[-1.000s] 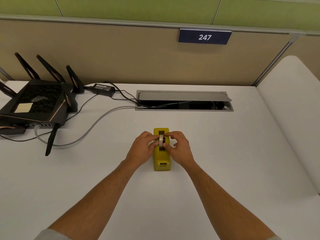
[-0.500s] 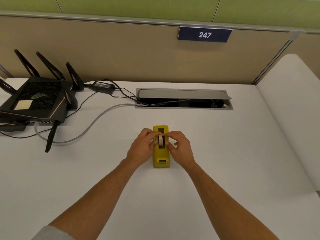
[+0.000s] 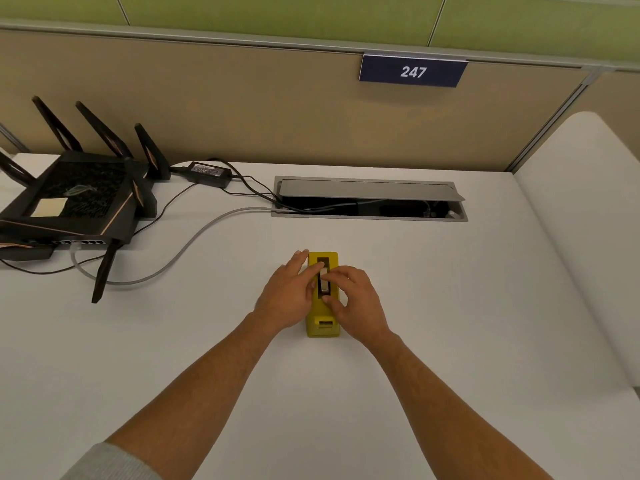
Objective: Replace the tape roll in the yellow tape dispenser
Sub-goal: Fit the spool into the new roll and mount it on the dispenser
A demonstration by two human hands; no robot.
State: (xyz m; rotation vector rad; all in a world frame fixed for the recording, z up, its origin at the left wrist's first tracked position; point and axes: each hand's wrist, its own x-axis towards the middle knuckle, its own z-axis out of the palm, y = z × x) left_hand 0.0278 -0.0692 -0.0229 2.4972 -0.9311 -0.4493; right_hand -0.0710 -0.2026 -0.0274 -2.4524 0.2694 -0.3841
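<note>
Tape roll (image 3: 323,280) lower in yellow dispenser (image 3: 322,327); left hand (image 3: 289,292), right hand (image 3: 356,299) pinching it.

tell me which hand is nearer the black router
Left. The left hand sits on the dispenser's side facing the router; the right hand is on the far side.

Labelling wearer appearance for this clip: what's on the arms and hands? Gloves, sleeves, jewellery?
Both hands, left hand and right hand, are bare: no gloves, rings or watch visible. Both forearms are uncovered. A light grey sleeve, pushed up the left arm, shows at the bottom edge of the frame. The right arm shows no sleeve in this frame.
</note>
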